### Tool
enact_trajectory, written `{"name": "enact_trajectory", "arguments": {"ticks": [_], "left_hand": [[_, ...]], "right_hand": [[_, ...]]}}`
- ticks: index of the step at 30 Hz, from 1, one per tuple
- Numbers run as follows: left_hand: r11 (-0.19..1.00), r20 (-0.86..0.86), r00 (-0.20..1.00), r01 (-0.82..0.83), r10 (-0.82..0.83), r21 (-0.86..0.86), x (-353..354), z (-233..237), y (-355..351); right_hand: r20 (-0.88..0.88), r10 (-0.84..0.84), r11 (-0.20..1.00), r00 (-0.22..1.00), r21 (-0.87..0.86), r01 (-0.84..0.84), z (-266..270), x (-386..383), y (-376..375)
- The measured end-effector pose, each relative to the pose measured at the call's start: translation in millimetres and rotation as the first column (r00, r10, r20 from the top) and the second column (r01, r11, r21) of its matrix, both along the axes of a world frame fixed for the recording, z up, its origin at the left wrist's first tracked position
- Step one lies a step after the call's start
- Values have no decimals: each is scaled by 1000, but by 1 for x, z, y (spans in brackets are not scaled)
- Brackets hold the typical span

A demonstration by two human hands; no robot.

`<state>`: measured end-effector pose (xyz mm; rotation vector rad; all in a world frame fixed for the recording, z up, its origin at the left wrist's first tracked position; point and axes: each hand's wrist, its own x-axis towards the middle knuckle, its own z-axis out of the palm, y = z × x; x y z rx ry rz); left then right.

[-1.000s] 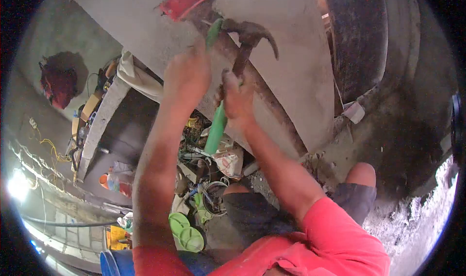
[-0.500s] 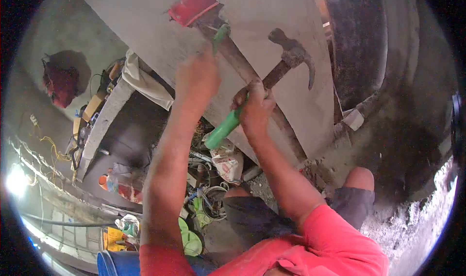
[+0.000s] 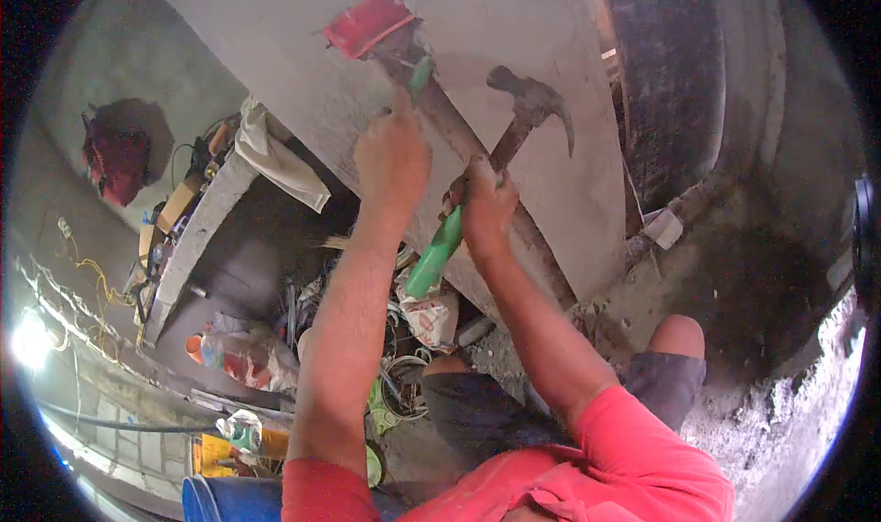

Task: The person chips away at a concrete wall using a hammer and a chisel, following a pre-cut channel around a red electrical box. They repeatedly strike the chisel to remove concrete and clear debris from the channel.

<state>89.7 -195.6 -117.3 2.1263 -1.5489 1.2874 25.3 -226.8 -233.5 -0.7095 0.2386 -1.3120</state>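
Observation:
My right hand (image 3: 488,205) is wrapped around the wooden pole (image 3: 454,127) and the hammer (image 3: 528,109) where they cross; the hammer's green grip (image 3: 433,256) sticks out below it and its claw head lies to the upper right. My left hand (image 3: 395,150) is closed beside the upper pole, a finger or thumb pointing up; what it grips, if anything, cannot be made out. Just above it, a small green piece (image 3: 421,74) sits against the pole. A red head or plate (image 3: 370,23) is at the pole's top end.
A large pale board (image 3: 560,201) lies beneath the pole. Left of it are a ledge with tools (image 3: 197,237), a draped white cloth (image 3: 275,164) and a dark red bag (image 3: 117,155). Cables and bags clutter the floor below; a blue barrel (image 3: 216,501) stands bottom left.
My left hand has moved slightly right and down, and the gap to the green piece looks wider. The hammer has tilted, its head shifting left and down a little and its grip swinging right.

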Motion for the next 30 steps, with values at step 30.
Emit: {"name": "enact_trajectory", "arguments": {"ticks": [30], "left_hand": [[977, 39, 976, 212, -213, 28, 13, 13, 14]], "right_hand": [[-95, -38, 995, 995, -92, 29, 22, 5, 6]]}}
